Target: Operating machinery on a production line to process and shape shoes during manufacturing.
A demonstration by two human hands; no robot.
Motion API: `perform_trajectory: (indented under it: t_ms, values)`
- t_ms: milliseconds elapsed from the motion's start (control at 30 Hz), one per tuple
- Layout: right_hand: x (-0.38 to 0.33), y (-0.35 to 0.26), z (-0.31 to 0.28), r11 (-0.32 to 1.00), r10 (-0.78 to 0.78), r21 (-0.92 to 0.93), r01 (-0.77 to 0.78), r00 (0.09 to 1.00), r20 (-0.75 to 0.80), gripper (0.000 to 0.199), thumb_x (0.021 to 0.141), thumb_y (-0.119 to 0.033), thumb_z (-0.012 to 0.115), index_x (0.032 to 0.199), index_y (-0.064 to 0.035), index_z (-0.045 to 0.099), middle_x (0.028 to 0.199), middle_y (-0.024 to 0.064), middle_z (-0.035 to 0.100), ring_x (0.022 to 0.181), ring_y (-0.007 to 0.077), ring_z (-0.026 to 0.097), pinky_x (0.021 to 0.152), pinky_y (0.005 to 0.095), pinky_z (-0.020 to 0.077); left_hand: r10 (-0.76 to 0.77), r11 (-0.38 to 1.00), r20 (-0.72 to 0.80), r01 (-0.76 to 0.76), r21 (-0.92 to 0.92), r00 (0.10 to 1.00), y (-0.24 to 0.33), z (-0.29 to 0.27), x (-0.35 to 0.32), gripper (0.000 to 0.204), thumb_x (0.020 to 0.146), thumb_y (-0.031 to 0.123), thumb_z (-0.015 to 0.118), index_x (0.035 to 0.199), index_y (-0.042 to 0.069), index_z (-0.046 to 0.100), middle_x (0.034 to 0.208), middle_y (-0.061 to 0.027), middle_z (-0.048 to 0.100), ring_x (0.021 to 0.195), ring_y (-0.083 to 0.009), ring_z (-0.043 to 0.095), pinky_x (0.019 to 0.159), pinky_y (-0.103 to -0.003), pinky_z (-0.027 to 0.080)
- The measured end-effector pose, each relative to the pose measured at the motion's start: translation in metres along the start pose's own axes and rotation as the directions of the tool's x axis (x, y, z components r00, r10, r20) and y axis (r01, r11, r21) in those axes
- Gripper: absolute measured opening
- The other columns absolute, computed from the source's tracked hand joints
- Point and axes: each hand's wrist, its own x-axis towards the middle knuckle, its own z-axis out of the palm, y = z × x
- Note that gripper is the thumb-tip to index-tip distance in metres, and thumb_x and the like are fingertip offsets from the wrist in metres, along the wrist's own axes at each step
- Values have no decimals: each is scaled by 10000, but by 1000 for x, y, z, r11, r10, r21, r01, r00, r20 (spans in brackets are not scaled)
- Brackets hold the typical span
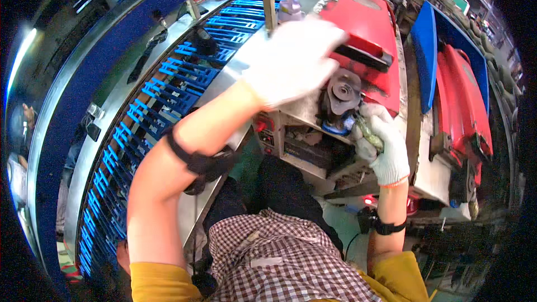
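Observation:
My left hand (293, 59), in a white glove, reaches across in front of a red machine cover (363, 22); motion and glare smear its fingers. Below that cover sits a grey round machine part (343, 92) with a raised centre. Close beside it, my right hand (387, 142), also gloved in white, has its fingers closed around a small greenish-gold piece (369, 134) whose kind I cannot make out. A blue part (338, 127) shows under the grey one, near my right fingertips.
On my left curves a conveyor with blue slotted racks (168, 70). A pale bottle (290, 8) stands by a wooden post (269, 0). To the right is a second red machine cover (461, 100) behind a blue panel (423, 56). An open shelf (313, 148) lies below the worktop.

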Motion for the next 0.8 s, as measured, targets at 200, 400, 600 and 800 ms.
perform_trajectory:
  t_ms: [200,400,600,800]
  values:
    - [-19,28,47,975,-152,-194,107,960,-234,164,1058,-251,521,1151,-133,587,878,36,609,563,66,436,450,213,339,-97,986,338,138,-98,936,22,61,65,294,849,406,688,877,117,734,840,-151,713,808,-351,722,750,-490,573]
    - [-6,86,110,933,-350,-197,301,886,-305,441,1098,-398,453,1413,-92,488,1002,20,587,796,85,494,637,235,455,-171,961,607,268,-73,776,19,55,72,417,903,490,622,1145,174,747,1054,-127,758,997,-332,727,878,-459,558]
    - [23,101,108,788,-496,-488,376,857,-141,608,1095,-364,466,1550,0,296,1431,181,500,1241,258,548,1101,369,420,-193,950,698,309,-43,690,2,64,86,492,906,500,604,1274,192,714,1169,-125,743,1108,-323,695,956,-449,525]
    - [14,87,75,653,-336,-718,243,942,13,608,1058,-161,498,1564,70,252,1558,226,385,1433,304,404,1205,389,292,3,986,671,108,-124,742,19,69,130,483,855,464,608,1213,168,741,1109,-134,754,1063,-312,708,933,-462,531]
